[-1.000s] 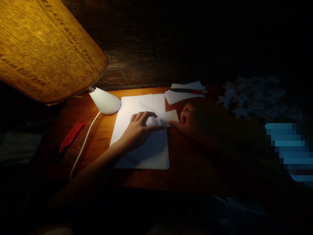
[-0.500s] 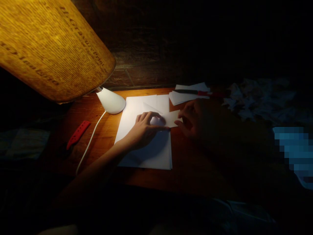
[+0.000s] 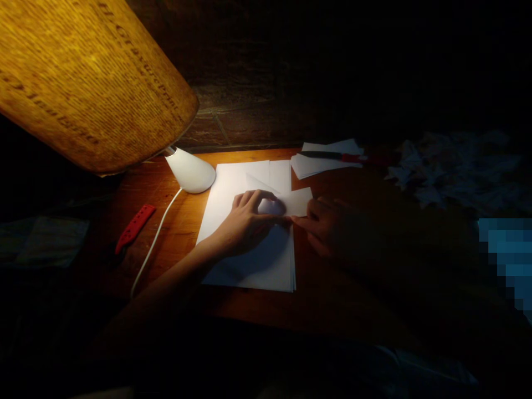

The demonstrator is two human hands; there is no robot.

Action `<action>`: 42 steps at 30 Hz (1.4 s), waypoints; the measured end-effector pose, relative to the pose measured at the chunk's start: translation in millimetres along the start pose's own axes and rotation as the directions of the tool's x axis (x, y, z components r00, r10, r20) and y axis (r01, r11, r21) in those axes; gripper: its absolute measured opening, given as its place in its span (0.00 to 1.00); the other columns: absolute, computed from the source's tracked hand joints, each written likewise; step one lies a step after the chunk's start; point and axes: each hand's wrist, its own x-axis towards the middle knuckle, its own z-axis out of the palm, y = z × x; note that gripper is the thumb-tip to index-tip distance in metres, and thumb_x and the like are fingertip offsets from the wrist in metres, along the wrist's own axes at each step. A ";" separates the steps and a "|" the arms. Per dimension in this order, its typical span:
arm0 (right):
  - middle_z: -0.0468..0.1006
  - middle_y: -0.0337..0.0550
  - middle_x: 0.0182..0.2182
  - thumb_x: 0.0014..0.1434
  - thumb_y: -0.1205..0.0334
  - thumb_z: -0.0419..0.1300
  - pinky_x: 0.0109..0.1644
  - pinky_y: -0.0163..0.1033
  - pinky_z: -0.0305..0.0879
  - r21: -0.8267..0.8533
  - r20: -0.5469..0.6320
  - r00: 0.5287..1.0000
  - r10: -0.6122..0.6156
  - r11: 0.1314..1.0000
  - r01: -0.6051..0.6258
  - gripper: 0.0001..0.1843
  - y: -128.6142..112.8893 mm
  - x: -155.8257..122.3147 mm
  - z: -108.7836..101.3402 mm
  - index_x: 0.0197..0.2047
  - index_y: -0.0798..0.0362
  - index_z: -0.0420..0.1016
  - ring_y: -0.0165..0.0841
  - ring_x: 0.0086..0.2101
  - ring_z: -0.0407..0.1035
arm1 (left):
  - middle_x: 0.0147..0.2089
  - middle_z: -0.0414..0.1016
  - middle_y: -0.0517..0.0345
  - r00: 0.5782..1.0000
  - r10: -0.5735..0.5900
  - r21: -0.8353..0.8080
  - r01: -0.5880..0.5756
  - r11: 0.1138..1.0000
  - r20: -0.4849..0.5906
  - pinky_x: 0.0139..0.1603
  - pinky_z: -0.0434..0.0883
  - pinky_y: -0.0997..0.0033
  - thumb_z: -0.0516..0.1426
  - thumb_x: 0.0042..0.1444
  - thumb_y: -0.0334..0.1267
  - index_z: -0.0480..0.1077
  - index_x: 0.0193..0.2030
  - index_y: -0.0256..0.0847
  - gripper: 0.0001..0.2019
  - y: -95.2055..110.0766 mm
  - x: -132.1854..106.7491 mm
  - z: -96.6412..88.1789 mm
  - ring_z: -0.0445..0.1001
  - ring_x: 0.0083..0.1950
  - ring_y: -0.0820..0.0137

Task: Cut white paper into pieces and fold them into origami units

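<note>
A small folded piece of white paper (image 3: 293,200) lies on top of a stack of white sheets (image 3: 249,260) on a wooden table (image 3: 178,233). My left hand (image 3: 245,224) rests on the folded paper with its fingers curled and the fingertips pressing it down. My right hand (image 3: 324,224) is in shadow just right of the stack, its forefinger stretched out to the folded paper's lower right edge and touching it. The other fingers of that hand are bent.
A white lamp base (image 3: 190,170) with a white cord (image 3: 153,244) stands left of the stack under a large printed yellow shade (image 3: 87,77). A red-handled tool (image 3: 133,227) lies far left. More paper with a red pen (image 3: 332,157) lies behind; crumpled paper (image 3: 440,172) at the right.
My right hand has come down and in, from hovering by the folded paper's right corner to pressing a finger on its lower edge. The left hand has kept its place.
</note>
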 end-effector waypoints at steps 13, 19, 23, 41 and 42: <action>0.74 0.48 0.36 0.64 0.67 0.62 0.34 0.44 0.50 0.076 0.054 0.948 0.312 0.946 -0.316 0.10 0.1 -2.8 -18.2 0.38 0.51 0.87 0.41 0.39 0.65 | 0.66 0.68 0.51 1.000 0.001 -0.010 -0.001 1.000 -0.029 0.61 0.67 0.46 0.61 0.68 0.34 0.80 0.60 0.65 0.20 -0.5 0.5 1.3 0.67 0.63 0.53; 0.73 0.48 0.33 0.62 0.70 0.62 0.36 0.45 0.54 0.121 0.016 0.936 0.353 0.928 -0.352 0.12 6.6 -6.2 -17.0 0.35 0.50 0.87 0.40 0.37 0.65 | 0.64 0.70 0.51 0.999 0.000 -0.028 -0.001 1.000 -0.033 0.62 0.67 0.45 0.61 0.67 0.33 0.79 0.61 0.66 0.22 0.4 1.0 1.0 0.68 0.62 0.53; 0.74 0.48 0.33 0.62 0.71 0.61 0.36 0.45 0.54 0.101 0.007 0.929 0.370 0.924 -0.369 0.12 6.1 -6.0 -17.2 0.33 0.51 0.86 0.41 0.37 0.66 | 0.64 0.70 0.50 1.000 -0.008 -0.034 0.007 0.999 -0.030 0.61 0.68 0.44 0.60 0.68 0.33 0.79 0.61 0.64 0.20 0.9 1.4 1.1 0.67 0.62 0.53; 0.81 0.47 0.46 0.65 0.72 0.60 0.45 0.46 0.54 0.028 0.028 0.999 0.041 0.999 -0.042 0.17 -4.1 1.5 -2.2 0.54 0.51 0.82 0.43 0.46 0.67 | 0.65 0.69 0.51 1.000 0.003 -0.001 -0.003 1.000 -0.022 0.63 0.65 0.43 0.62 0.65 0.34 0.81 0.58 0.62 0.19 -0.7 1.2 -1.4 0.66 0.64 0.51; 0.81 0.47 0.46 0.65 0.71 0.60 0.44 0.46 0.53 0.016 0.037 0.998 0.044 0.999 -0.045 0.16 -4.5 2.2 -4.0 0.53 0.51 0.83 0.43 0.47 0.68 | 0.65 0.69 0.50 1.000 0.009 0.001 -0.009 1.000 -0.019 0.64 0.65 0.42 0.62 0.65 0.35 0.81 0.57 0.62 0.18 -0.9 1.3 -2.4 0.66 0.64 0.51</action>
